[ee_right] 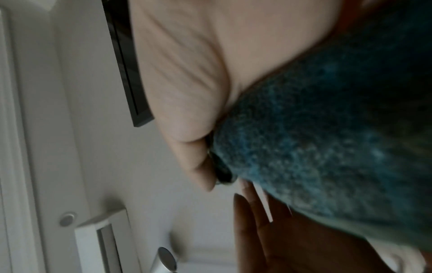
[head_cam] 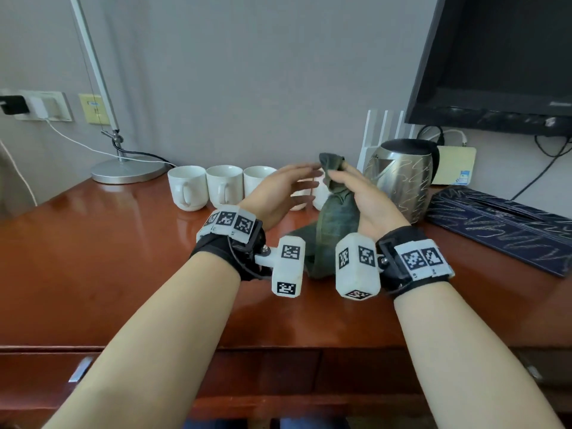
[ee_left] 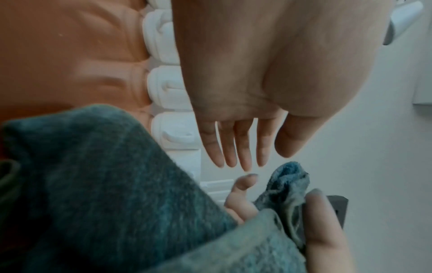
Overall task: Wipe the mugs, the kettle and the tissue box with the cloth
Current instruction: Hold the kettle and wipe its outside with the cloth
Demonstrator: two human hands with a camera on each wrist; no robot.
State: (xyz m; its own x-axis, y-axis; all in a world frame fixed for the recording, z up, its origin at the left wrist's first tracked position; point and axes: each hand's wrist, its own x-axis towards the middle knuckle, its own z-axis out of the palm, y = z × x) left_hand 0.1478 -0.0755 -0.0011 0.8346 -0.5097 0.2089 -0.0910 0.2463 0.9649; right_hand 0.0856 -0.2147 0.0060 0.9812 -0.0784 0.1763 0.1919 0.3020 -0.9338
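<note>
The right hand [head_cam: 359, 196] pinches the dark green terry cloth [head_cam: 335, 218] near its top, above the red-brown wooden desk [head_cam: 108, 243]. The left hand [head_cam: 278, 193], fingers straight and spread, hovers beside it before the white ceramic mugs [head_cam: 205, 187].

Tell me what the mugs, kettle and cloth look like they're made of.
Mugs: glossy white glazed ceramic, probably, by their soft sheen. Kettle: brushed steel with a wavy scribbled pattern and mirror-like glare. Cloth: dark teal fuzzy towelling, limp and creased where the right hand grips it.
</note>
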